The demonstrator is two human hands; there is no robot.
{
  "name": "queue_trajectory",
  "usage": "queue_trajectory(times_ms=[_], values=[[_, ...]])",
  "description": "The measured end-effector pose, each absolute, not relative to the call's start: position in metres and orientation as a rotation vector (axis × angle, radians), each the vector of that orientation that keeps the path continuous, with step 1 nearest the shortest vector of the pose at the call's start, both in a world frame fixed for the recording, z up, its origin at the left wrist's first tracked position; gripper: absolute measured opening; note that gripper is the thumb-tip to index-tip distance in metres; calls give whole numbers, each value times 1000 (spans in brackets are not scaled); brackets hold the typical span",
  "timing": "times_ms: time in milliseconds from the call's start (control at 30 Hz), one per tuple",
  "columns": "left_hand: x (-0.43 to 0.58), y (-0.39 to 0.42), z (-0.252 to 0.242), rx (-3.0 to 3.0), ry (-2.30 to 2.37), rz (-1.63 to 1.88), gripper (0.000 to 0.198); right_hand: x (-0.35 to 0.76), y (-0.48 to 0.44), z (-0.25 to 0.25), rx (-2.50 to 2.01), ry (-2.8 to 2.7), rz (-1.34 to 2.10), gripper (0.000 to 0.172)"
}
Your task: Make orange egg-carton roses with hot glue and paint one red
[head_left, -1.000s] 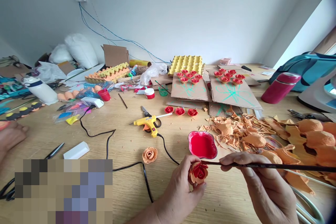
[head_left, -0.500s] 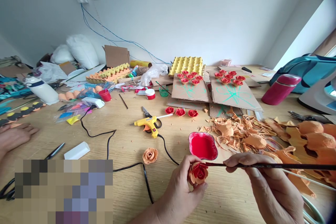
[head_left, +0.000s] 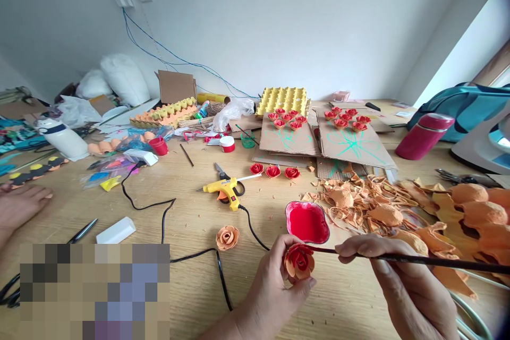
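Between the thumb and fingers of my left hand (head_left: pixel 271 287) is a paper rose (head_left: pixel 299 262), red at its centre and bare orange on the lower outer petals. My right hand (head_left: pixel 402 281) grips a thin dark paintbrush (head_left: pixel 434 261), its tip touching the rose's upper edge. Just behind the rose lies a shallow dish of red paint (head_left: pixel 307 222). An unpainted orange rose (head_left: pixel 227 237) rests on the table left of my left hand. Three red roses (head_left: pixel 273 171) stand in a row farther back.
A yellow glue gun (head_left: pixel 223 189) lies over scissors, its black cord running across the table. Orange egg-carton scraps (head_left: pixel 358 202) heap up at right. Cardboard sheets (head_left: pixel 354 143) carry more red roses. A pink bottle (head_left: pixel 424 136) stands at right. Another person's hand (head_left: pixel 26 203) rests at far left.
My right hand has shifted slightly left and the brush's handle end has dipped. The rose is turned a little in my left hand, its top edge still against the brush tip.
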State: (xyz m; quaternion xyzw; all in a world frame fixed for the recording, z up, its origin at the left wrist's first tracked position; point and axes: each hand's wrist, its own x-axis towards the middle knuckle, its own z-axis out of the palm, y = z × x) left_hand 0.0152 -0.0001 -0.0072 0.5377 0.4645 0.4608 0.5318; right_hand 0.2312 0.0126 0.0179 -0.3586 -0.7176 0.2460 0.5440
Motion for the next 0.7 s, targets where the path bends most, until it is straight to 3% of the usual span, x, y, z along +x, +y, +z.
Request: queue_trajectory(times_ms=[333, 700], values=[[18, 3, -10, 1083, 918, 1132, 40, 226, 13, 19, -788, -1698, 583, 18], [15, 7, -18, 936, 843, 1134, 57, 225, 15, 21, -788, -1706, 618, 17]])
